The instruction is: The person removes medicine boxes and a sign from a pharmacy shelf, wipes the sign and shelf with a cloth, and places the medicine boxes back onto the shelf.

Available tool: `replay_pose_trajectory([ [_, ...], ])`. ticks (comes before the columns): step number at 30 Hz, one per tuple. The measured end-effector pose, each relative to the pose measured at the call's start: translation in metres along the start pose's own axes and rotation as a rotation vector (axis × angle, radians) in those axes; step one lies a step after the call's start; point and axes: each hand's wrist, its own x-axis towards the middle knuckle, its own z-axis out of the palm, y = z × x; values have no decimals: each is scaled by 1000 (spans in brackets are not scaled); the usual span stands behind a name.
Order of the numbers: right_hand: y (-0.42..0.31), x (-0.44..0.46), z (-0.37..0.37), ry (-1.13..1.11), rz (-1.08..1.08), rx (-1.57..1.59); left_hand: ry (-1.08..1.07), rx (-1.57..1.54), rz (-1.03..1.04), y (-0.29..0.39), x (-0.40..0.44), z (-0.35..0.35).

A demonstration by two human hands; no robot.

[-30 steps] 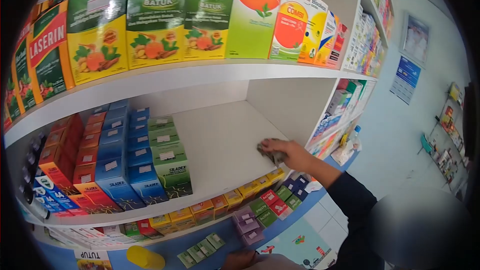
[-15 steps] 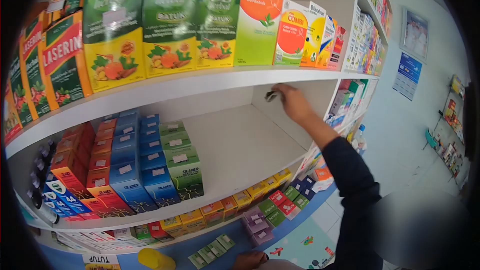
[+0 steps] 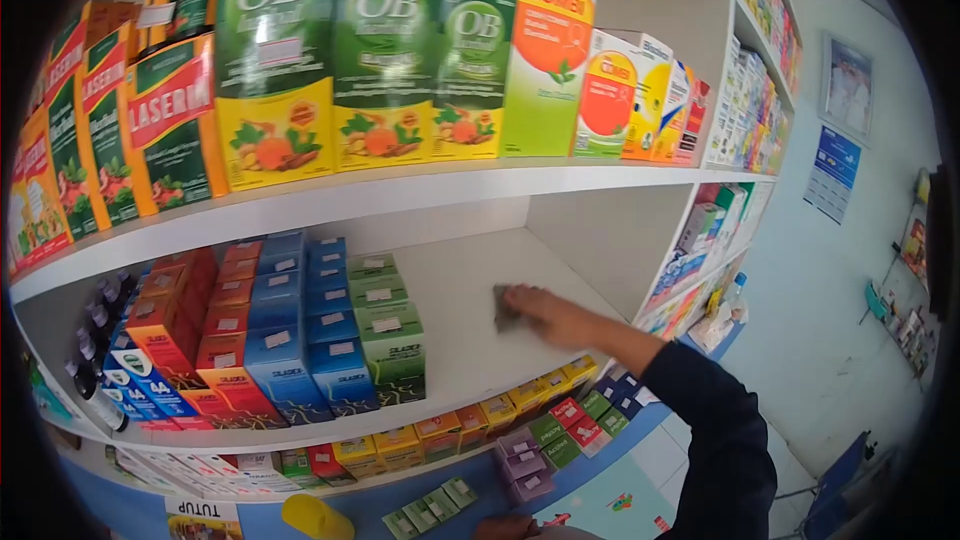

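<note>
My right hand (image 3: 540, 315), in a dark sleeve, is closed on a greyish cloth (image 3: 505, 308) that lies against the white middle shelf (image 3: 465, 285). To its left stand green Siladex boxes (image 3: 392, 350), with blue boxes (image 3: 285, 365) and orange-red boxes (image 3: 235, 370) further left. My left hand (image 3: 505, 527) shows only in part at the bottom edge, near small green-and-white boxes (image 3: 430, 507) on the blue counter; its fingers are too hidden to read.
OB Herbal boxes (image 3: 385, 60) and Laserin boxes (image 3: 172, 125) line the upper shelf (image 3: 400, 190). Below are yellow boxes (image 3: 400, 448), purple boxes (image 3: 525, 465) and a yellow cylinder (image 3: 318, 517). A blue chair (image 3: 835, 485) stands at the lower right.
My right hand has come down from the compartment's right side wall to the shelf surface with the cloth. The camera view has shifted, and the blue chair now shows.
</note>
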Motion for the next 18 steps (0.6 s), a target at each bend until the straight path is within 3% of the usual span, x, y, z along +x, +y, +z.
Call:
replay_pose_trajectory([
  [2,-49,-28,10,65,-181,-53,-27,32,46,4,2,-3],
  [4,-78,-50,18,109,-168,9,-57,60,105,9,8,-4],
  [7,-86,-76,4,92,-114,237,-65,110,167,14,16,-7],
  [9,-76,-96,-10,326,134,386,-52,156,175,16,14,-12],
  [11,-52,-108,-17,755,125,-11,-38,189,157,16,11,-15],
  [14,-17,-117,17,647,344,-451,-52,173,125,15,10,-15],
  [18,-39,-95,49,794,448,-198,-79,149,102,13,10,-15],
])
